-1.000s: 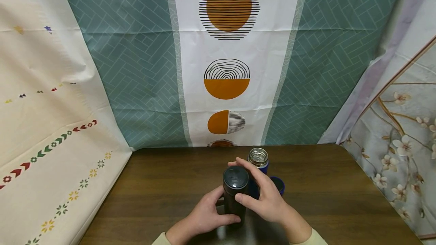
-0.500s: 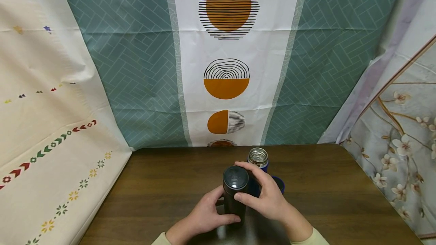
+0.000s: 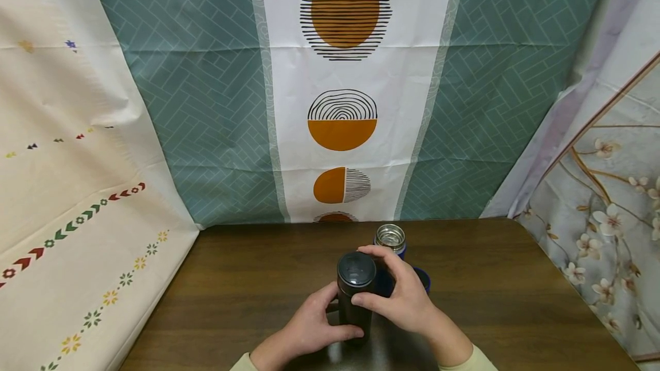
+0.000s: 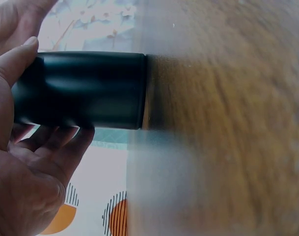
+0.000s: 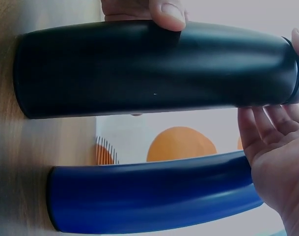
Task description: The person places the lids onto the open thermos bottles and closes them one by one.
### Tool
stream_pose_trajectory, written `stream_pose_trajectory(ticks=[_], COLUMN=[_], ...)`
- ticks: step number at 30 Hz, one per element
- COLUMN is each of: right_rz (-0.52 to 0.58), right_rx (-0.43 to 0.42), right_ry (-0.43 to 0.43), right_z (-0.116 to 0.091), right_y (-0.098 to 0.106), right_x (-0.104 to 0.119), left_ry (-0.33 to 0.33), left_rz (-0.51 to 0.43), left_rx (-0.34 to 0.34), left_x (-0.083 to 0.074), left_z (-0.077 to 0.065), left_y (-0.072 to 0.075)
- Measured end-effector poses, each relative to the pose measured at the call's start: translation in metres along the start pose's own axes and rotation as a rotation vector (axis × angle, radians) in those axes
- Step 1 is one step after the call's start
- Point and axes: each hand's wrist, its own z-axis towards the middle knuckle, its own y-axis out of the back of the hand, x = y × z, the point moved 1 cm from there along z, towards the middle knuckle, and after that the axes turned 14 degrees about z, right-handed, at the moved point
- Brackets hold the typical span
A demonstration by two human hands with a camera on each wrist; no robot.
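Note:
A black thermos flask (image 3: 356,308) with its lid (image 3: 357,269) on stands upright on the wooden table. My left hand (image 3: 321,318) grips its body from the left, thumb in front and fingers behind. At the top, my right hand (image 3: 399,293) holds the flask from the right, its thumb near the lid's seam and its fingers round the far side. The right wrist view shows those fingers (image 5: 267,125) curled under the upper end. Beside the black flask stands a blue thermos flask (image 5: 149,194), its steel mouth (image 3: 390,237) uncovered.
A round dark lid with a blue rim (image 3: 423,280) lies on the table right of the blue flask, partly behind my right hand. The brown table (image 3: 247,279) ends at a patterned cloth backdrop (image 3: 222,102). Printed cloths hang along the left and right sides.
My right hand's fingers have closed in from straighter and spread to curled round the top of the black flask. My left hand and both flasks stay in place.

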Motion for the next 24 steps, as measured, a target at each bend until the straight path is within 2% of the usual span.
stream_pose_trajectory(ticks=[24], right_rz=[-0.088], right_rx=[-0.078], right_ry=[0.041], right_z=[-0.0018], right_y=[-0.0093], right_x=[0.0000], left_ry=[-0.001], left_rz=[-0.009], left_rx=[0.007], left_x=[0.0006], left_z=[-0.0008], left_y=[-0.0004])
